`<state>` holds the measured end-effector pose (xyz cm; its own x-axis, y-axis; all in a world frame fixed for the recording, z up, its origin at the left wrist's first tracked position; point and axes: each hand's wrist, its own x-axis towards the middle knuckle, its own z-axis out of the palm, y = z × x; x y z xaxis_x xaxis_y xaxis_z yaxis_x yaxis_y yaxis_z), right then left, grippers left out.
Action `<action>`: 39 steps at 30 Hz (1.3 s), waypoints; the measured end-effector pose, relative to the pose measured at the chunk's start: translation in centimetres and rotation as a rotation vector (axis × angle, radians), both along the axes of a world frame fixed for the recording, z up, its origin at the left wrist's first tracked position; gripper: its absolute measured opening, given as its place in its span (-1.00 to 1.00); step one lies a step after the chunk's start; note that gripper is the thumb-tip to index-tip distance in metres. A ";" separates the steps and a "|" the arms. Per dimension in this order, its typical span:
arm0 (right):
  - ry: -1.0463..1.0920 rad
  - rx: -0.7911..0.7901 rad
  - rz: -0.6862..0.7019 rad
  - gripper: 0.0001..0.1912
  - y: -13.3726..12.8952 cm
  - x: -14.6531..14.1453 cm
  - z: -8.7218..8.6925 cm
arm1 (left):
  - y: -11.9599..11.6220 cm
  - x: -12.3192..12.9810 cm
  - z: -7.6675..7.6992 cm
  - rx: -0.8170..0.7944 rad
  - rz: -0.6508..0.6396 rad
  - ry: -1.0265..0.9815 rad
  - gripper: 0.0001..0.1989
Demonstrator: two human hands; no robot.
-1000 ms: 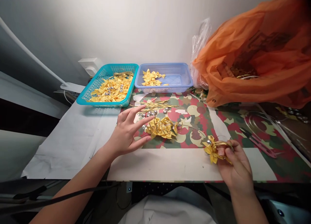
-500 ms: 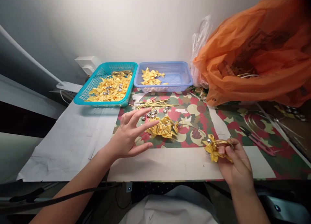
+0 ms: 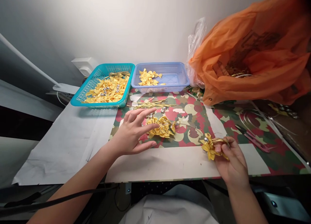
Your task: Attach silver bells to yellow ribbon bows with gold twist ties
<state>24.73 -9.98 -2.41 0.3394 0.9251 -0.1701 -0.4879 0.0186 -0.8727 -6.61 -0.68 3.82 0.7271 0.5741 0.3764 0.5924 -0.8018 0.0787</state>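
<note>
My left hand point(image 3: 135, 131) hovers with fingers spread, beside a small heap of yellow ribbon bows point(image 3: 163, 127) with gold ties. Its fingertips overlap the heap's left side in view; whether they touch it I cannot tell. My right hand point(image 3: 232, 159) is closed around a bunch of yellow bows point(image 3: 209, 149) with gold twist ties and a small silver bell point(image 3: 206, 139). Behind the left hand lie loose silver bells point(image 3: 163, 110), partly hidden by its fingers, and a pile of gold twist ties point(image 3: 153, 104).
A teal basket point(image 3: 79, 101) holds bows, bells and ties; a blue-purple basket point(image 3: 176, 79) holds fewer bows. An orange plastic bag point(image 3: 225, 49) bulges at right. Pink-handled scissors point(image 3: 261, 144) lie right of my right hand. White paper point(image 3: 65, 140) covers the table's left side.
My left hand has shifted slightly to the right over the bow heap, now covering more of the bells. My right hand keeps its hold on the bunch. The view has turned a little.
</note>
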 end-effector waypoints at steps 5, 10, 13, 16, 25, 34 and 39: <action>0.014 0.009 0.019 -0.71 0.1 0.0 -0.2 | 0.3 0.3 0.6 0.053 -0.046 -0.073 -0.59; 0.025 0.021 0.013 -0.72 0.0 0.0 -0.2 | 0.5 0.6 0.8 0.007 -0.094 -0.008 -0.63; 0.039 0.023 0.023 -0.73 -0.1 0.1 -0.2 | 0.9 1.0 1.0 -0.007 -0.060 -0.047 -0.59; 0.046 0.027 0.022 -0.73 -0.1 0.1 -0.3 | 1.2 1.3 1.1 -0.036 -0.040 -0.010 -0.60; 0.042 0.034 0.017 -0.70 -0.1 -0.1 0.0 | 2.1 1.7 1.3 -0.066 -0.021 -0.016 -0.55; 0.063 0.040 0.029 -0.71 0.0 -0.2 0.2 | 2.3 2.8 1.8 -0.114 -0.066 0.014 -0.51; 0.037 0.052 0.033 -0.73 0.1 -0.4 0.0 | 1.9 5.0 2.6 -0.055 -0.160 0.039 -0.53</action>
<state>24.30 -9.90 -2.41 0.3027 0.9437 -0.1334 -0.5211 0.0467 -0.8522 -1.64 1.22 6.46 0.8243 0.4690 0.3171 0.4612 -0.8811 0.1042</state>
